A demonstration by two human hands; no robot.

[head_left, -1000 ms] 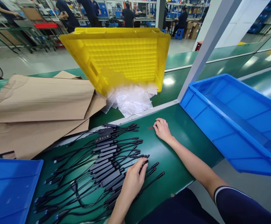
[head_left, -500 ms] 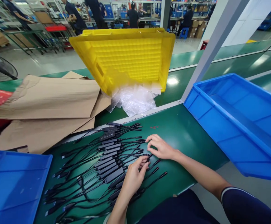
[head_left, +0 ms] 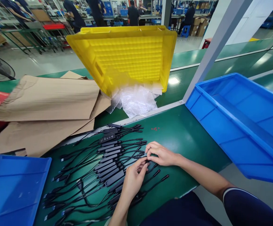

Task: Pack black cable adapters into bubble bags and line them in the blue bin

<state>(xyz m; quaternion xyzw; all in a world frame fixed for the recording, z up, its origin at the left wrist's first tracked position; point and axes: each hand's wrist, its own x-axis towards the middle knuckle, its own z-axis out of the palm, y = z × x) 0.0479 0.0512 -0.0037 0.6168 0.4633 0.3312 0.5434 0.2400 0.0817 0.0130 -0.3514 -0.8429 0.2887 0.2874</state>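
Note:
My left hand [head_left: 133,177] is closed in a pinch on the plug end of a black cable, mostly hidden by the fingers. Against it, my right hand [head_left: 162,154] has thumb and finger pressed together at the plug's tip; what lies between them is too small to make out. Under and left of my hands runs a row of black cables with slim inline boxes [head_left: 115,179], their plug ends pointing right. Two nearer plugs [head_left: 166,177] show a reddish ring at the tip. Several tiny red rings [head_left: 155,128] lie on the green tabletop [head_left: 179,135] beyond my right hand.
A blue bin [head_left: 240,125] stands at the right, another blue bin [head_left: 14,185] at the left. Behind the cables are cardboard sheets [head_left: 56,100], clear plastic bags [head_left: 137,102] and a tilted yellow crate [head_left: 129,56]. A grey post [head_left: 211,53] rises at the right. People work far back.
My right hand has come down and left from above the cables, and its fingertips now meet the plug in my left hand. My left hand has barely shifted.

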